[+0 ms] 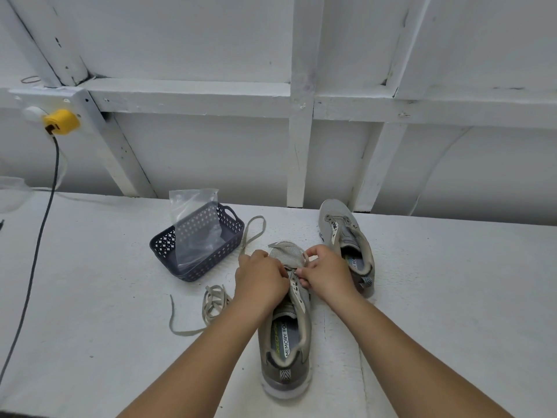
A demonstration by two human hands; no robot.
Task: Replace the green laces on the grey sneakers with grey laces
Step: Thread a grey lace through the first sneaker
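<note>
**Sneakers on the white table, both hands at the near one's eyelets**

Sneakers first: we see the near grey sneaker (pixel 286 342) lying heel toward us in the middle of the white table (pixel 90 282), toe pointing away. Our left hand (pixel 260 279) sits over its left eyelet row, fingers curled, and a pale lace (pixel 251 233) loops out from under that hand toward the basket; we can't tell exactly how the fingers hold it. Our right hand (pixel 327 274) is curled at the right eyelet row, fingertips pinching lace at the tongue. The two hands nearly touch over the tongue.

The second grey sneaker (pixel 346 239) lies just right of the first and farther back, also toe away, no lace visible in its eyelets. A loose bundle of pale lace (pixel 214 303) lies on the table left of the near sneaker, one end trailing toward us.

Back left of the shoes: dark plastic basket (pixel 193 254) with a clear plastic bag (pixel 196 224) standing in it. Far left, a yellow plug (pixel 61 122) on the wall, dark cable (pixel 39 236) hanging down.
</note>
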